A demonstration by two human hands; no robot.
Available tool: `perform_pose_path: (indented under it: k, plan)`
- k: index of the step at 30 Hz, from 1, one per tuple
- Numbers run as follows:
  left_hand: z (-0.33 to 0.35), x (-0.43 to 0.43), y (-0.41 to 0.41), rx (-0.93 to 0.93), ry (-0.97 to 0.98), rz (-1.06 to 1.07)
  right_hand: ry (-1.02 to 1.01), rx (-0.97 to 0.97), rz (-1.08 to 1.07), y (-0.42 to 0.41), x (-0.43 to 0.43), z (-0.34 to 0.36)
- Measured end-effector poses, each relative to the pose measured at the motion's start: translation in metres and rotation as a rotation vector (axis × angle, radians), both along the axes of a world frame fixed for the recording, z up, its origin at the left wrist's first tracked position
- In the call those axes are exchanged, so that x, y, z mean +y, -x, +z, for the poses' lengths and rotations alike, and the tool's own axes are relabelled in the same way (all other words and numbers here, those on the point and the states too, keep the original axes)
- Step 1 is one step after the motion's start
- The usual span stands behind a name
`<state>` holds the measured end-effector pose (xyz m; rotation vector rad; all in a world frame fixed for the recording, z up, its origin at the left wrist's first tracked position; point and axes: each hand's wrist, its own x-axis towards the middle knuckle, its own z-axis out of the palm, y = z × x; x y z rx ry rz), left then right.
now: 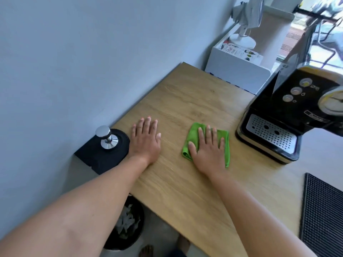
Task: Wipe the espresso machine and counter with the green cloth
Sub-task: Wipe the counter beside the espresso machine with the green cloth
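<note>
Right hand (207,149) lies flat, fingers spread, atop the cloth (193,136) on the worktop (185,101); left hand (146,140) flat, empty.

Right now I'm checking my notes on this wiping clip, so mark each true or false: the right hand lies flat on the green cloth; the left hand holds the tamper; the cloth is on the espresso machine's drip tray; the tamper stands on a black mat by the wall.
1. True: the right hand lies flat on the green cloth.
2. False: the left hand rests bare on the counter, beside the tamper.
3. False: the cloth lies on the counter, apart from the espresso machine.
4. True: it stands on the black mat.
</note>
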<state>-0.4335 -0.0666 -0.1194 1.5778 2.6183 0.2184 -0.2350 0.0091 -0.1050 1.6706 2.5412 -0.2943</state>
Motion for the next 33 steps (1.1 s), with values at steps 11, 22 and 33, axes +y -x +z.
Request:
perform_pose_path:
  k: [11, 22, 33]
  plan:
    - [0.022, 0.036, 0.032, -0.011, 0.015, 0.035, 0.043, -0.011, 0.380, -0.077, -0.041, 0.012]
    - [-0.003, 0.047, 0.038, 0.000, 0.002, 0.117, 0.024, 0.072, 0.414, 0.042, -0.013, -0.002]
    - [-0.009, 0.039, 0.037, 0.017, -0.024, 0.122, -0.005, 0.052, -0.007, 0.017, 0.099, -0.004]
